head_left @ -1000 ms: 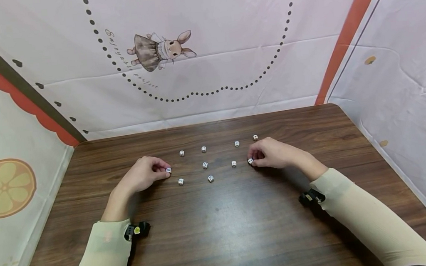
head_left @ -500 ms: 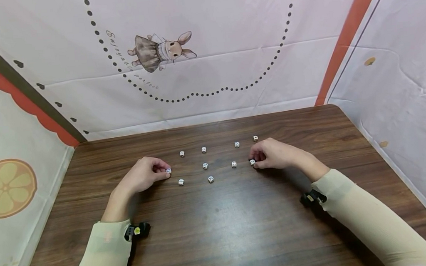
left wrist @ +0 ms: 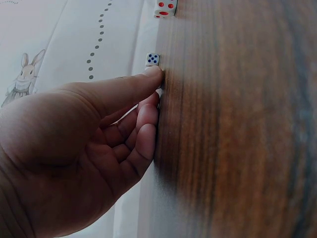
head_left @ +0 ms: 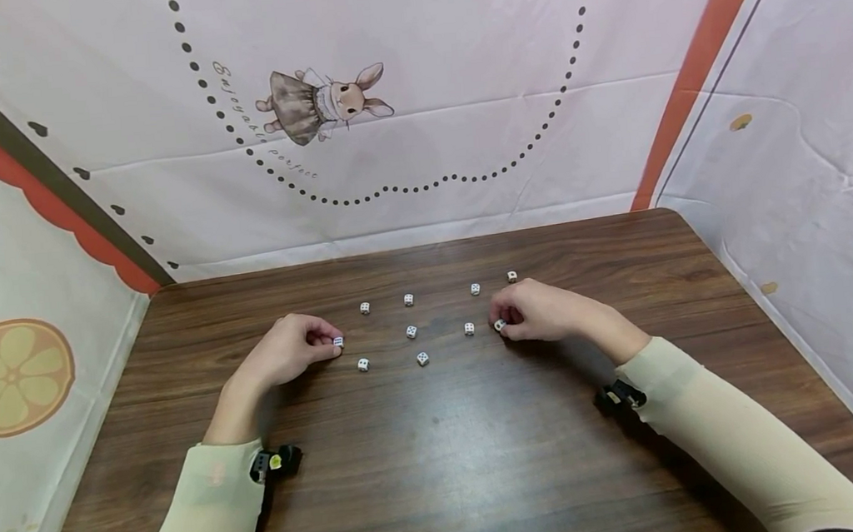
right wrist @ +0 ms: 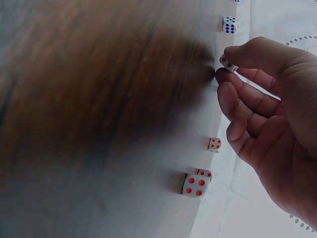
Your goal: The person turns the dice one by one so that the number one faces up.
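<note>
In the head view my left hand (head_left: 286,348) pinches a small white die (head_left: 338,341) between thumb and fingertips, low at the table. The left wrist view has another die (left wrist: 152,59) with blue spots showing just past the thumb tip. My right hand (head_left: 543,309) pinches a second white die (head_left: 500,325) at the right of the group. Seen from the right wrist, this die (right wrist: 228,63) is tilted between thumb and index finger, red spots showing, while the other fingers curl loosely below. Just left of it lies a die (head_left: 469,329).
Several loose white dice lie between and behind the hands, among them a die (head_left: 409,300) at the back, a die (head_left: 422,359) in front and a die (head_left: 513,277) behind the right hand. The brown wooden table (head_left: 442,465) meets a printed cloth (head_left: 460,113) at the back.
My right hand moved slightly right, then back left, and its die has turned between the fingers. The left hand and the loose dice have stayed in place.
</note>
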Available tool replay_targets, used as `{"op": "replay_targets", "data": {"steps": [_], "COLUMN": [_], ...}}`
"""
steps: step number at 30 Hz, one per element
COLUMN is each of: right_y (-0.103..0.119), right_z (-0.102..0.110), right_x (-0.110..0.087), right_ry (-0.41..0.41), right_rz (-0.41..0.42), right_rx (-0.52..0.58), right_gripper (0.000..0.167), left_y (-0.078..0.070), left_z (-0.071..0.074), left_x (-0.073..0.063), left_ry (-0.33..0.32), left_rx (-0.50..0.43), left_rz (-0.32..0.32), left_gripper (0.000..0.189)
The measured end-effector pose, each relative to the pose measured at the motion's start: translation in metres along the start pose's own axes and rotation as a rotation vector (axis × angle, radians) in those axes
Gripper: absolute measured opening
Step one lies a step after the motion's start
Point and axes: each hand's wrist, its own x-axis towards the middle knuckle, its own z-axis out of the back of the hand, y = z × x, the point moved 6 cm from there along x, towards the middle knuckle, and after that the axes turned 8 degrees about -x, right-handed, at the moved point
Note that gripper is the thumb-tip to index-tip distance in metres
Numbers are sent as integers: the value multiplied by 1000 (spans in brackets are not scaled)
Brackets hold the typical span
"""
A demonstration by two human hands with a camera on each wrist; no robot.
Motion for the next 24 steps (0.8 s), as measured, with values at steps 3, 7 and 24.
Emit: {"op": "replay_targets", "data": {"steps": [3, 7, 24], "right_y": [0, -1, -10], "right_z": [2, 4, 11], "right_x": [-2, -5, -10], "right_ry": [-8, -24, -18], "right_rz": [-16, -12, -64], "right_rx": [9, 1, -1], "right_gripper": [8, 4, 12], "left_y": [-1, -1, 1], "left_z": [1, 1, 1], "left_x": [0, 0, 1], "left_ry": [-1, -1, -2], "left_rx": [5, 10, 6], "left_rz": [-2, -4, -11], "left_gripper": [12, 13, 12]}}
